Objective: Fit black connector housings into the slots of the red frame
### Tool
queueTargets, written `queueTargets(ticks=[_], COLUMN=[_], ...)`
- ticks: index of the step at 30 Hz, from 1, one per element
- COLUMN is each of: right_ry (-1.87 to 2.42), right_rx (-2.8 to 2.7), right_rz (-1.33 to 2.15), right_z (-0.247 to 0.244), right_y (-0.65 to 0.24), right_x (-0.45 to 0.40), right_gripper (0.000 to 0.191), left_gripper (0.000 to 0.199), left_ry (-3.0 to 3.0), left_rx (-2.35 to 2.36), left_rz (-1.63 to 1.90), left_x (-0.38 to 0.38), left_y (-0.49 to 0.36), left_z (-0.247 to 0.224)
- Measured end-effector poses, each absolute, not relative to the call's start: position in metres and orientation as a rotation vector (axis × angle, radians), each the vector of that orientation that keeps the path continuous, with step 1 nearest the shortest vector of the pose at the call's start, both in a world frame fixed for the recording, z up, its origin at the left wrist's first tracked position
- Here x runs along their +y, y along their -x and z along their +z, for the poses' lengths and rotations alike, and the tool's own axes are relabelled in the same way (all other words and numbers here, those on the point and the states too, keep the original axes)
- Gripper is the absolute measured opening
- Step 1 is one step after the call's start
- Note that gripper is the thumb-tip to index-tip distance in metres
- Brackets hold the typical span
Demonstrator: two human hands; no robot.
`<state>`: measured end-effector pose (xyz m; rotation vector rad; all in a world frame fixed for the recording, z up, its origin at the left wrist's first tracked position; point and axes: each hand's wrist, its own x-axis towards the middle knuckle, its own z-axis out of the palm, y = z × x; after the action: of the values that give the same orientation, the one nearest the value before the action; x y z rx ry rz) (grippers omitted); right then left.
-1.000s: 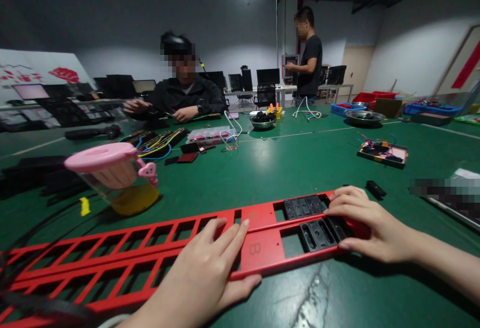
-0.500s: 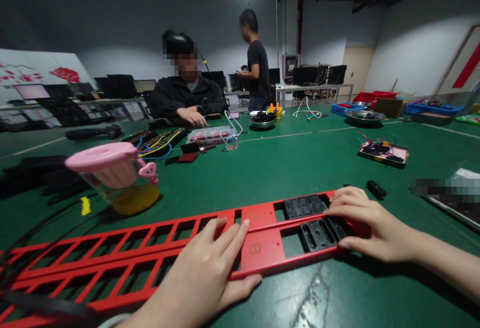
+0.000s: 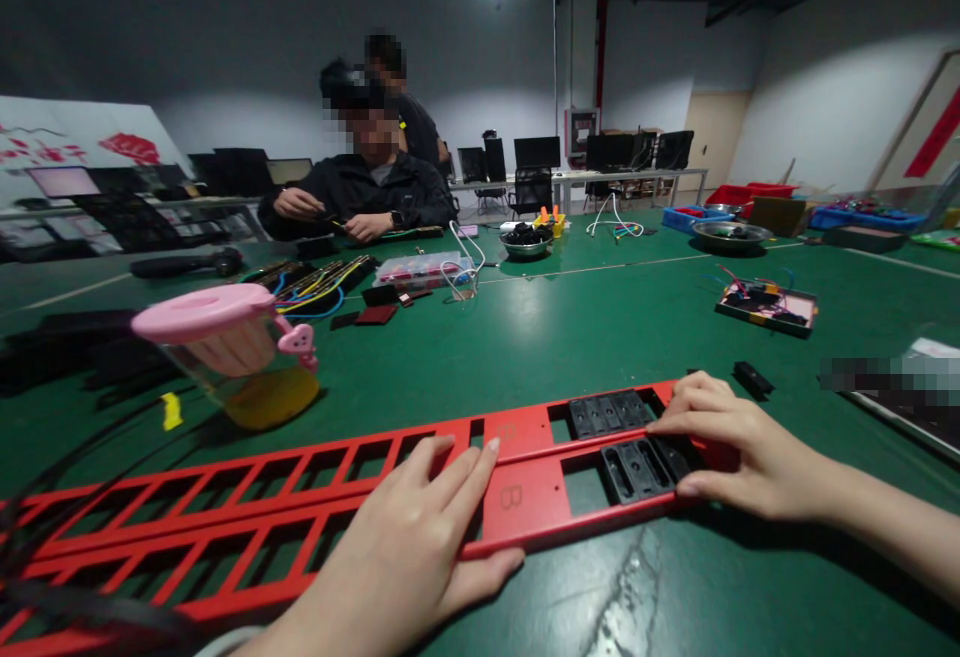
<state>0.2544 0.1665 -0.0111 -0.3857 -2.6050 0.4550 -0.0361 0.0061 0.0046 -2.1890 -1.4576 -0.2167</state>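
Observation:
A long red slotted frame (image 3: 529, 507) lies across the front of the green table, with two rows of rectangular openings and letters marked near its right part. My left hand (image 3: 420, 507) rests over its middle, fingers on top and thumb along the near edge, holding it. At the right end, my right hand (image 3: 750, 437) has its thumb and fingers closed on a black plastic block (image 3: 677, 457) seated in the near row; the fingers partly hide it. Beside it sit more black blocks (image 3: 636, 469), and others (image 3: 609, 415) fill part of the far row.
A lidded pink jug (image 3: 225, 352) with yellow liquid stands behind the frame at left. One loose black block (image 3: 752, 379) and a small tray of wires (image 3: 765, 307) lie to the right. Across the table, a co-worker (image 3: 367, 187) handles something small; another person stands behind.
My hands and the red frame look unchanged. The seated co-worker has raised a hand and now has both hands together. The standing person has moved left, behind the co-worker.

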Motion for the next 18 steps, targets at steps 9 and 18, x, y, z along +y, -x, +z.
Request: queueTargets(ticks=[9,18], right_ry=[0.361,0.343], right_rx=[-2.595,-2.584], right_rz=[0.419,0.333], right_z=[-0.0130,-0.0116], right_y=[-0.2554,-0.2620], right_x=[0.1680,0.1694], right_gripper=[0.053,0.026], left_gripper=[0.062,0.063], left_ry=[2.183,2.176], left_rx=[-1.449,-1.443], left_rz=[-0.203,-0.165], left_x=[0.0064,0.0062], left_y=[0.0357,0.0364], left_z=[0.0055,0.0054])
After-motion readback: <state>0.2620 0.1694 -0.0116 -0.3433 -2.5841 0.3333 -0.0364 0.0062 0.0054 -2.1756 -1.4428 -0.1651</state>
